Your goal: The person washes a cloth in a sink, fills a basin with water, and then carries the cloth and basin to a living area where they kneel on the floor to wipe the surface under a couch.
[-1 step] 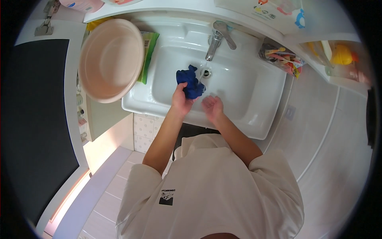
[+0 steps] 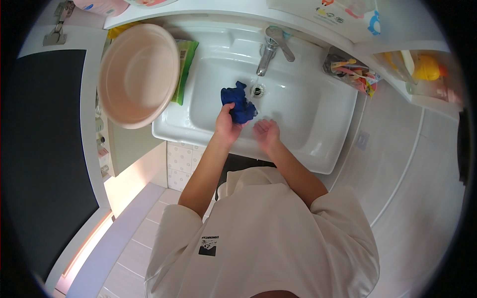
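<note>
The grip of the left hand (image 2: 228,127) is clamped on the blue cloth (image 2: 238,103), holding it over the sink (image 2: 308,124) near the tap (image 2: 269,54), probably so any drips land inside, while the right hand (image 2: 267,133), palm upturned, holds nothing just beside it.

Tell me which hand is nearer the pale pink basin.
Left. The left hand, holding the blue cloth, is right of the pale pink basin; the right hand, open, is farther right, apart from the cloth.

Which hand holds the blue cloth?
The left hand, its thumb lying over the blue cloth; the right hand is open beside it, holding nothing.
</note>
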### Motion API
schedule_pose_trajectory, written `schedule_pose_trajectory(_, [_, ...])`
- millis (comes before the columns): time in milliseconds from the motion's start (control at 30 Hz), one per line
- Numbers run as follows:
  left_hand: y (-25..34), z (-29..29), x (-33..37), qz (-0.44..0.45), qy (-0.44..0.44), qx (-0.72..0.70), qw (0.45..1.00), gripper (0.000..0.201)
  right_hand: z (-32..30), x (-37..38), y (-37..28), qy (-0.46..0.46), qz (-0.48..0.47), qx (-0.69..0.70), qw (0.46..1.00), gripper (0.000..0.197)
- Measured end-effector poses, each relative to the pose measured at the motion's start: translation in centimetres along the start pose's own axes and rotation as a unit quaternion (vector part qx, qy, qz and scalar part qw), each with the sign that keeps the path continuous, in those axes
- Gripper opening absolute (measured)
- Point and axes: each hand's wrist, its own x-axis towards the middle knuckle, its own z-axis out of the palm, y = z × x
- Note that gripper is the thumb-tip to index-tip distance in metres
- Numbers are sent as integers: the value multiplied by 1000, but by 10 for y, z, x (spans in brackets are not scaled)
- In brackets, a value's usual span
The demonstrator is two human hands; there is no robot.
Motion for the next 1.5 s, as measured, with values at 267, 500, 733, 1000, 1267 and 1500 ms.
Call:
schedule_pose_trajectory(267, [-8, 7, 15, -13, 16, -48, 999, 36, -30, 68, -41, -218, -56, 98, 969, 46])
schedule_pose_trajectory(500, [-5, 27, 20, -39, 2, -82, 996, 35, 3, 38, -75, 3, -93, -36, 995, 45])
schedule_pose_trajectory(733, [1, 30, 18, -38, -30, -99, 994, 37, -9, 31, -46, -44, -237, -571, 784, 32])
schedule_pose_trajectory(1000, [1, 30, 14, -46, -44, -94, 994, 36, -17, -32, -57, -323, -404, -771, 371, 40])
schedule_pose_trajectory(1267, [8, 30, 14, -69, -56, -138, 986, 36, -6, 5, -85, -286, -418, -832, 227, 55])
schedule_pose_trajectory(1500, [14, 32, 13, -81, -30, -108, 990, 35, 21, 49, -108, -99, -489, -841, 208, 55])
